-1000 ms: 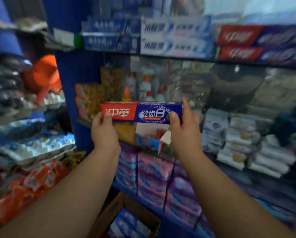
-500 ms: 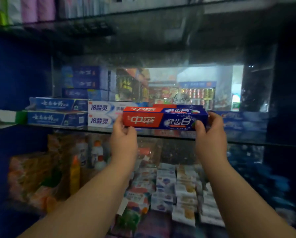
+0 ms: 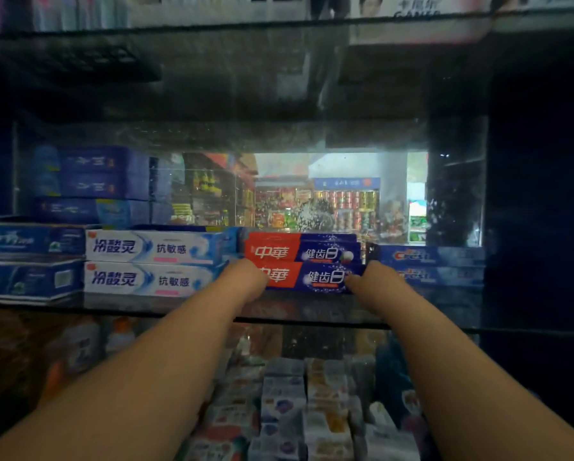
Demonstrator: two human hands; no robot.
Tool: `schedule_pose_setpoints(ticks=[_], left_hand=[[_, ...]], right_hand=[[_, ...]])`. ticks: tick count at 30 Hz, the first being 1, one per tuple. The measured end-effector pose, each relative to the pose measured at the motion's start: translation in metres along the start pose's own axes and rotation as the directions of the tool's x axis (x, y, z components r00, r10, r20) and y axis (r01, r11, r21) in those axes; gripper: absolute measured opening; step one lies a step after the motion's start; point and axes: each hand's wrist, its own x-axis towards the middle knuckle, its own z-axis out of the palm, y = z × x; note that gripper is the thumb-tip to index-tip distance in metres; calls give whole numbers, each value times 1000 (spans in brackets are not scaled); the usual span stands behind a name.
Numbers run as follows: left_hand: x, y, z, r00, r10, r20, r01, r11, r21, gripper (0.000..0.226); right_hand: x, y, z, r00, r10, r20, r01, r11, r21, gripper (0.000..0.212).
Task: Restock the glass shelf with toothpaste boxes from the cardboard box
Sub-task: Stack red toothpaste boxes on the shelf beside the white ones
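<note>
Two red-and-blue toothpaste boxes lie stacked on the glass shelf [image 3: 312, 311]. My left hand [image 3: 247, 281] covers the left end of the lower toothpaste box [image 3: 312, 277], and my right hand [image 3: 367, 277] grips its right end, fingers curled. The upper red-and-blue box [image 3: 299, 251] rests on top of it. Both forearms reach up from below. The cardboard box is out of view.
White-and-blue toothpaste boxes [image 3: 152, 264] are stacked just left of my hands, with dark blue ones [image 3: 29, 261] further left. Crest boxes [image 3: 428, 264] sit to the right. A mirror [image 3: 312, 194] backs the shelf. Small packets [image 3: 295, 410] fill the shelf below.
My hands have carried the red-and-blue box up from chest height and forward onto the glass shelf, where it now sits in the stack. My view has tilted upward.
</note>
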Motion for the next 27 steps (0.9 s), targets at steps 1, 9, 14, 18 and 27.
schedule_pose_setpoints(ticks=[1, 9, 14, 18, 27], left_hand=[[3, -1, 1, 1000, -21, -7, 21, 1000, 2, 38], [-13, -7, -5, 994, 76, -74, -77, 997, -15, 34], [-48, -23, -7, 936, 266, -232, -286, 956, -57, 48], [-95, -65, 0, 828, 365, -425, -482, 850, -210, 47], [-183, -275, 62, 958, 42, -285, -105, 972, -209, 45]], right_hand=[[-1, -1, -1, 1000, 1, 18, -1, 1000, 2, 25], [0, 2, 19, 981, 32, -189, -17, 997, 81, 44], [-42, -26, 41, 872, -273, -407, 282, 959, -39, 55], [-91, -51, 82, 789, -469, -397, 523, 851, 36, 51], [-188, -64, 250, 779, -622, 73, 592, 769, 240, 50]])
